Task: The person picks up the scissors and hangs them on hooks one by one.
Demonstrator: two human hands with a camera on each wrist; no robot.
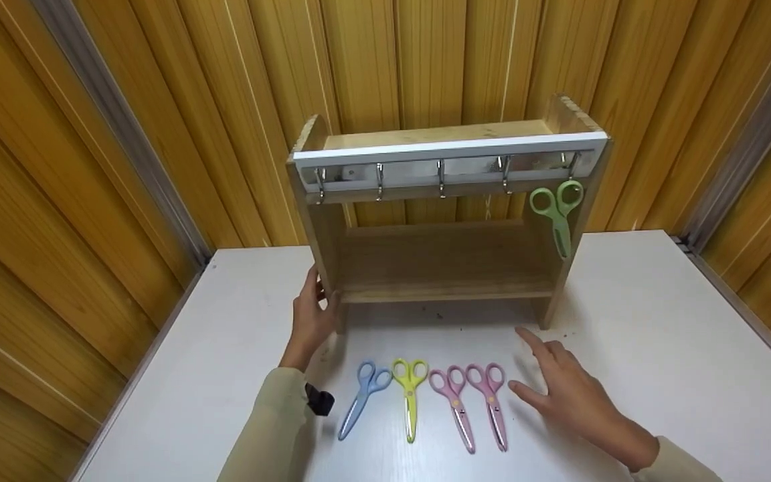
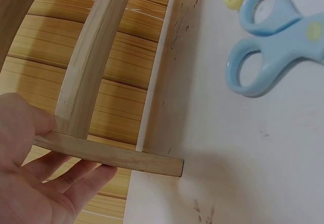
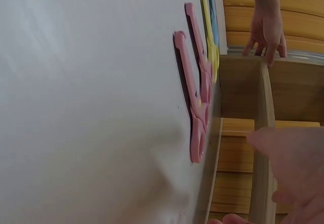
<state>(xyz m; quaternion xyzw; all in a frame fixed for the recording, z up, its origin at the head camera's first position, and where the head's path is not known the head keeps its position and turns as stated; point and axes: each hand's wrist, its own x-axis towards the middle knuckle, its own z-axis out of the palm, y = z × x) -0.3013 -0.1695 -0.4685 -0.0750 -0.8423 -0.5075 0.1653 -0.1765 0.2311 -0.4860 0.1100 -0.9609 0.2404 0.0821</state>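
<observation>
My left hand [image 1: 312,320] grips the lower left side panel of a wooden shelf rack [image 1: 449,264]; in the left wrist view its thumb lies on one face and its fingers on the other. My right hand [image 1: 569,385] holds nothing, its fingers spread over the table to the right of the pink scissors [image 1: 492,405]. To their left lie a second pair of pink scissors [image 1: 456,408], yellow scissors [image 1: 410,399] and blue scissors [image 2: 276,39], handles toward the rack. Green scissors [image 1: 561,217] hang from the rightmost hook of the rack's rail.
A white rail [image 1: 452,150] with several metal hooks [image 1: 442,179] runs across the rack's upper front. The rack stands on a white table [image 1: 653,321]. Wood-patterned walls [image 1: 425,67] enclose the back and sides.
</observation>
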